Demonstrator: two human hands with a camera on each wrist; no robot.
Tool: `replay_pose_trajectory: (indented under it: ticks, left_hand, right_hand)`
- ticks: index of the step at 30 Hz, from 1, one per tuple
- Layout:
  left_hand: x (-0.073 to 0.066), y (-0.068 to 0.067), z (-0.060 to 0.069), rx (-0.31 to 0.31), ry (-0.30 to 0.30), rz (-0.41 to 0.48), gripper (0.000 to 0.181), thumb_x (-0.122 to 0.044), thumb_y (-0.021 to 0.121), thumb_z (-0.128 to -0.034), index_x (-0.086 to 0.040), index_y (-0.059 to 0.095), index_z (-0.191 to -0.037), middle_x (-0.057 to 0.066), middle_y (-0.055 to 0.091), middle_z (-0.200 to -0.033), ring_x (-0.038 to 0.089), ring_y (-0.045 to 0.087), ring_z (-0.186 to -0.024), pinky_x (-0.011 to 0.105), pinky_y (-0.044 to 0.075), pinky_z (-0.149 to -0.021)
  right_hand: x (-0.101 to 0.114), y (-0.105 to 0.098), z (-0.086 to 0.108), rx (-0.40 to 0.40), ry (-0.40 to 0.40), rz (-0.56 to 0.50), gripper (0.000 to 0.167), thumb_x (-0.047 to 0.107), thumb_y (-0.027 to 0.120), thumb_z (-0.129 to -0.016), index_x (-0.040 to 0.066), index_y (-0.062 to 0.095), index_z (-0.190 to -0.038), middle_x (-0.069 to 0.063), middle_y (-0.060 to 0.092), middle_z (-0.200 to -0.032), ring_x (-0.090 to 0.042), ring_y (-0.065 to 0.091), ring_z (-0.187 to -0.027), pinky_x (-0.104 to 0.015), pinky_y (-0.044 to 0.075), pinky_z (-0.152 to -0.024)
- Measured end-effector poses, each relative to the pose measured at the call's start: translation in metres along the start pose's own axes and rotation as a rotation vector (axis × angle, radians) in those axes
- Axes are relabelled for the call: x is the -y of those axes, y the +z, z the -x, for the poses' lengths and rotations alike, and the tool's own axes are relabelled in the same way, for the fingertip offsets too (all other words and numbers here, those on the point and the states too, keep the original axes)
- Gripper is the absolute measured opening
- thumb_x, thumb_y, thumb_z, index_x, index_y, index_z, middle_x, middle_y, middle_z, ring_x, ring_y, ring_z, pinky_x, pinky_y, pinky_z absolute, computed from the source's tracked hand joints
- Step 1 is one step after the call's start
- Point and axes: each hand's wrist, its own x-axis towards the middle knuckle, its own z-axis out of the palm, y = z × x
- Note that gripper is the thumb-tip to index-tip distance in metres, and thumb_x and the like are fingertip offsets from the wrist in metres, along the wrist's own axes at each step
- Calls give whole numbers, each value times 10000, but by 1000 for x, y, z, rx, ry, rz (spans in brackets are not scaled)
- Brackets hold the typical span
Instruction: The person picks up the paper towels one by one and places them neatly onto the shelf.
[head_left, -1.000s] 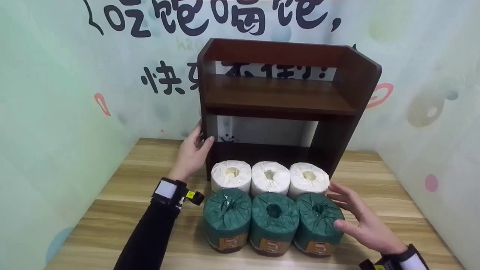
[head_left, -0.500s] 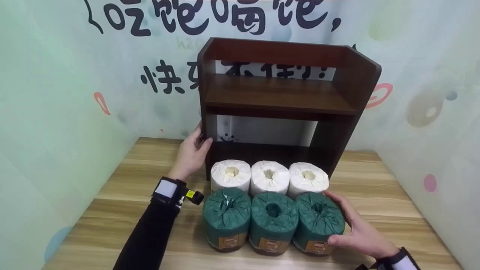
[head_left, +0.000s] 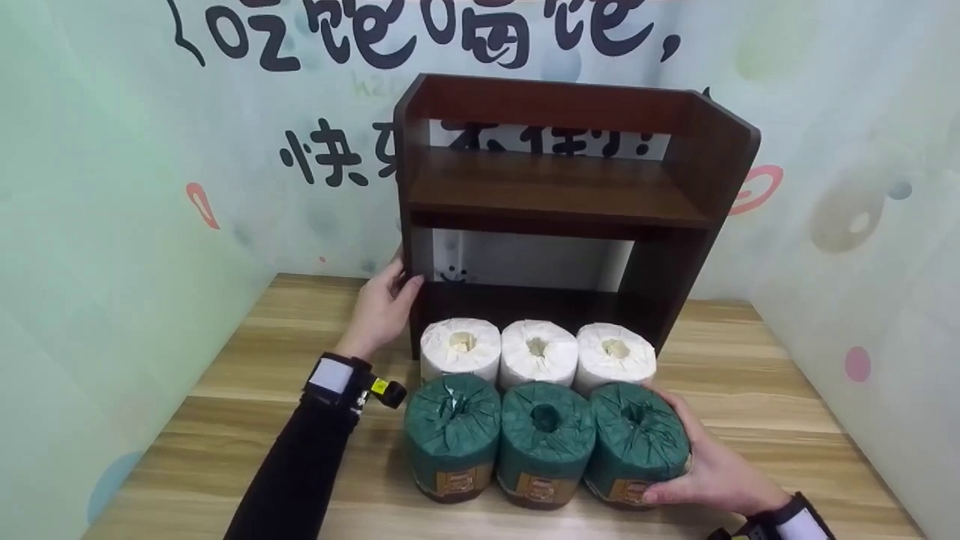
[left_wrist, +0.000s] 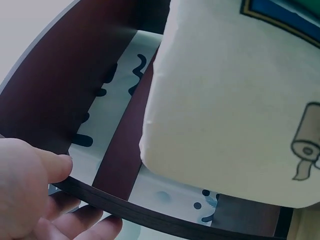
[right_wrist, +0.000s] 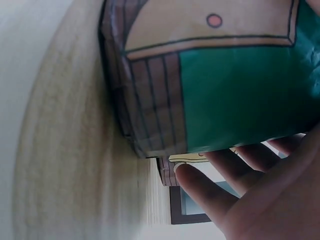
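Note:
A dark brown shelf (head_left: 559,187) stands upright at the back of the table. My left hand (head_left: 380,309) grips the edge of its left side panel, thumb in front and fingers behind; the left wrist view shows this hand (left_wrist: 55,200) around the panel edge. Three white-wrapped rolls (head_left: 538,352) stand in a row before the shelf, with three green-wrapped rolls (head_left: 546,442) in front of them. My right hand (head_left: 716,469) curls round the rightmost green roll (head_left: 637,442), thumb at its front. In the right wrist view, fingers lie along this roll (right_wrist: 240,95).
The wooden table (head_left: 285,442) spreads to both sides of the rolls. Behind the shelf is a pale wall covering (head_left: 337,82) with large dark characters, and pale side walls flank the table.
My right hand has moved left and closed round the rightmost green roll, its thumb now at the front. My left hand keeps its grip on the shelf.

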Motion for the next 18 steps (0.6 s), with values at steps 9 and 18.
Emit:
replay_pose_trajectory:
  ticks: [9, 18]
  left_hand:
    - [-1, 0, 0, 3, 4, -16, 460, -132, 579, -1131, -45, 567, -1583, 216, 609, -1584, 352, 675, -1379, 487, 570, -1155]
    - [1, 1, 1, 11, -29, -40, 369, -162, 557, -1147, -76, 632, -1497, 230, 641, -1542, 362, 707, -1299, 496, 606, -1070]
  right_hand:
    - [-2, 5, -2, -32, -21, -53, 1219, -38, 1000, -687, 63, 299, -1679, -111, 532, -1603, -80, 551, -1434, -171, 383, -1189]
    - [-5, 6, -4, -64, 10, -41, 1142, -3, 1006, -690, 60, 373, -1639, -89, 583, -1573, -86, 581, -1411, -174, 396, -1183]
